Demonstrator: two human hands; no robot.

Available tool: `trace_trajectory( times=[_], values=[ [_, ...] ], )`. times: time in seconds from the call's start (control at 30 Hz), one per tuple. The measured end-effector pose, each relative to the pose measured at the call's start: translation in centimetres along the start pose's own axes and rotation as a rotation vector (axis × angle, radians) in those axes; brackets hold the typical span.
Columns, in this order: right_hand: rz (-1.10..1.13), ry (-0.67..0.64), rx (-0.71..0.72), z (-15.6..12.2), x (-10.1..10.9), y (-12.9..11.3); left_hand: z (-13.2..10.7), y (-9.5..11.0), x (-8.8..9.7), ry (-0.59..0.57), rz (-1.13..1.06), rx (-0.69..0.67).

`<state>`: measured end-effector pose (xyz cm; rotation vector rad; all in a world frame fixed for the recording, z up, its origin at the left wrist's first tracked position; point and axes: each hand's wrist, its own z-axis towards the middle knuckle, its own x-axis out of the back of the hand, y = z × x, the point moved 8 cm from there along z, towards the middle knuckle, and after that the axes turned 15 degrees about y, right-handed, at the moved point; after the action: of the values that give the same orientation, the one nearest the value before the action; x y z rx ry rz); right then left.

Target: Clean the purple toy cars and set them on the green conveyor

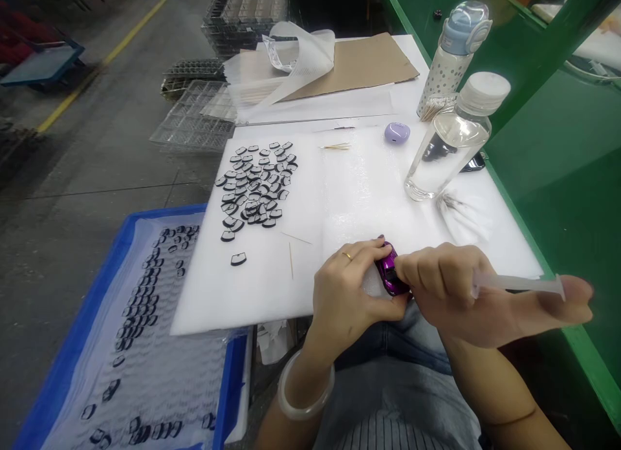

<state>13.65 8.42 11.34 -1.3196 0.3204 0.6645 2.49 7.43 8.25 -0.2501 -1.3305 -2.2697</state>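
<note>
My left hand (345,288) is closed around a small shiny purple part (388,275) at the near edge of the white foam sheet (272,288). My right hand (451,288) grips a clear syringe (519,283) whose plunger my thumb presses, with its fingertips against the purple part. A pile of several small black-and-white pieces (257,185) lies on the foam to the left, and one lone piece (238,259) sits nearer me. Thin sticks (291,259) lie on the foam close to my left hand.
A clear bottle of liquid (449,143) and a dotted water bottle (453,55) stand at the right by the green frame (548,178). A lilac case (396,132), cardboard (359,62) and a blue tray (72,346) with more pieces surround the foam.
</note>
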Motion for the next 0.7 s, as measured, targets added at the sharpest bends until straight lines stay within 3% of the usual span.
trace_trajectory(
  times=[0.27, 0.47, 0.7],
  values=[
    [-0.125, 0.011, -0.056, -0.67, -0.35, -0.4, -0.07, 0.13, -0.17, -0.015, 0.002, 0.008],
    [-0.292, 0.147, -0.057, -1.03, 0.1, -0.57, -0.22, 0.09, -0.27, -0.017, 0.032, 0.012],
    [-0.389, 0.202, -0.122, -1.02, -0.83, -0.61, -0.25, 0.09, -0.32, -0.018, 0.049, -0.027]
  ],
)
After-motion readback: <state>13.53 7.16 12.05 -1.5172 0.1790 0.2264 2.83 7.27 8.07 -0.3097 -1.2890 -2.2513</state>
